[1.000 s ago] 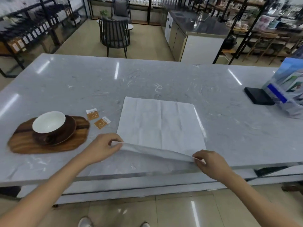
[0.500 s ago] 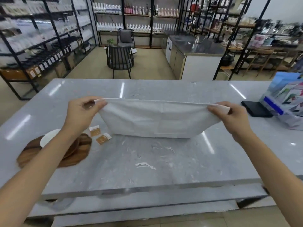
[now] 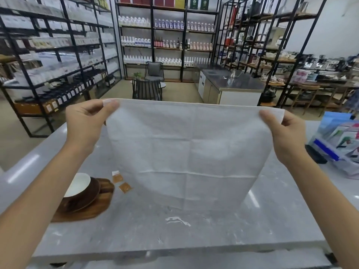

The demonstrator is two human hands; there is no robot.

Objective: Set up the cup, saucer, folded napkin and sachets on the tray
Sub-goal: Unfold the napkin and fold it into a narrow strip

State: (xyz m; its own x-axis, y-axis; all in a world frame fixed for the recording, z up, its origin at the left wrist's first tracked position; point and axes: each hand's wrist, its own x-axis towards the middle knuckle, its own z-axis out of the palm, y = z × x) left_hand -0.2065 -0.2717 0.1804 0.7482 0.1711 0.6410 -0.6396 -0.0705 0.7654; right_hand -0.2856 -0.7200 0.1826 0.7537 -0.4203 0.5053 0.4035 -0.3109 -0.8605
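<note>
No legible text in this view. Labels on the shelf bottles (image 3: 167, 24), the two sachets (image 3: 121, 182) and the printed packs (image 3: 342, 140) at the counter's right edge are too blurred to read.

Plain white square cloth napkin (image 3: 186, 152), crossed by faint fold creases. White-lined round cup (image 3: 77, 184) on dark brown glossy saucer (image 3: 85, 199), over brown grained wooden tray (image 3: 91, 210). Two small orange-brown sachets (image 3: 121, 183), white-tipped perhaps. Grey marbled stone desk (image 3: 174, 230) with white veins.
</note>
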